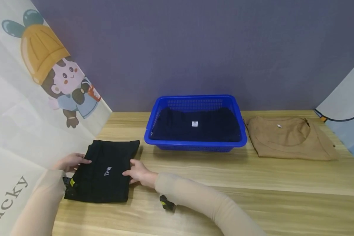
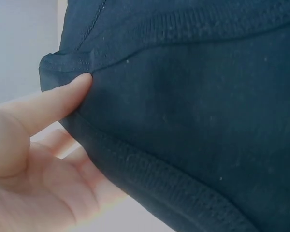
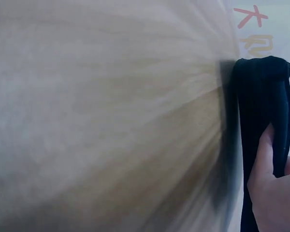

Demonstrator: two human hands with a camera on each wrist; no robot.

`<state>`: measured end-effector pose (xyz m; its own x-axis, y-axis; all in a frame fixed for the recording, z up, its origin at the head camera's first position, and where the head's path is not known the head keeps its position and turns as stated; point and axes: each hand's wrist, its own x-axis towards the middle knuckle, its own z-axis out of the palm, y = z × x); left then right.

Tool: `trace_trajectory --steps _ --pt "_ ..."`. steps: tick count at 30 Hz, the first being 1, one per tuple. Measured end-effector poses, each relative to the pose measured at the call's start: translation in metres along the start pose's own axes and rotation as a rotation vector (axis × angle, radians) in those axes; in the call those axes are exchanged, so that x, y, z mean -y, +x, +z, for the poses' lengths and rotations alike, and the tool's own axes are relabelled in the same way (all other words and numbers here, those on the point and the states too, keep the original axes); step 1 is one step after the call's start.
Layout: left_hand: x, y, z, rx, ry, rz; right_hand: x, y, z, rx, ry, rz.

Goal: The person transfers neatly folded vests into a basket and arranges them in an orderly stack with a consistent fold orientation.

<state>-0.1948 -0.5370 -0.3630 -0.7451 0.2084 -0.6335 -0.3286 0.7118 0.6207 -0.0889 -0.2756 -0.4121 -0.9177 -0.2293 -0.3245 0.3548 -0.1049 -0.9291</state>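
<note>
A black shirt (image 1: pixel 104 185), folded into a rough rectangle with a small white print, is at the table's left side. My left hand (image 1: pixel 72 162) pinches its left edge, thumb on top and the other fingers beneath. In the left wrist view the left thumb (image 2: pixel 63 101) presses on the cloth near a ribbed seam. At the opposite edge my right hand (image 1: pixel 139 172) grips the folded layers. The right wrist view is mostly covered by a pale sleeve (image 3: pixel 106 116); part of the right hand (image 3: pixel 278 198) shows there, with a finger against the dark cloth.
A blue plastic basket (image 1: pixel 196 143) stands at the back middle, with folded black cloth (image 1: pixel 177 126) bearing a white label inside. Right of it lies a folded brown shirt (image 1: pixel 271 139). A grey panel (image 1: pixel 200 49) rises behind the wooden table (image 1: pixel 253 183); a printed curtain (image 1: pixel 17 108) borders the left.
</note>
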Motion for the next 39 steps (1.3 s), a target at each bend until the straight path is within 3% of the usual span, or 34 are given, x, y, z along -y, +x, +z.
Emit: trace_trajectory --steps 7,14,22,29,39 --pt "-0.006 -0.01 -0.003 0.011 -0.042 0.018 0.014 -0.004 -0.003 0.02 -0.013 -0.016" --pt "-0.006 -0.011 -0.006 0.027 -0.111 0.064 0.028 -0.006 -0.01 0.058 -0.01 -0.045" --pt "-0.01 -0.011 -0.008 0.063 -0.14 0.136 0.046 -0.012 -0.022 0.085 -0.014 -0.094" --pt "-0.014 -0.013 -0.009 0.114 -0.245 0.218 0.064 -0.017 -0.035 0.105 -0.046 -0.11" --pt "-0.044 -0.021 -0.004 0.086 -0.264 0.269 0.09 -0.028 -0.061 0.095 0.01 -0.067"
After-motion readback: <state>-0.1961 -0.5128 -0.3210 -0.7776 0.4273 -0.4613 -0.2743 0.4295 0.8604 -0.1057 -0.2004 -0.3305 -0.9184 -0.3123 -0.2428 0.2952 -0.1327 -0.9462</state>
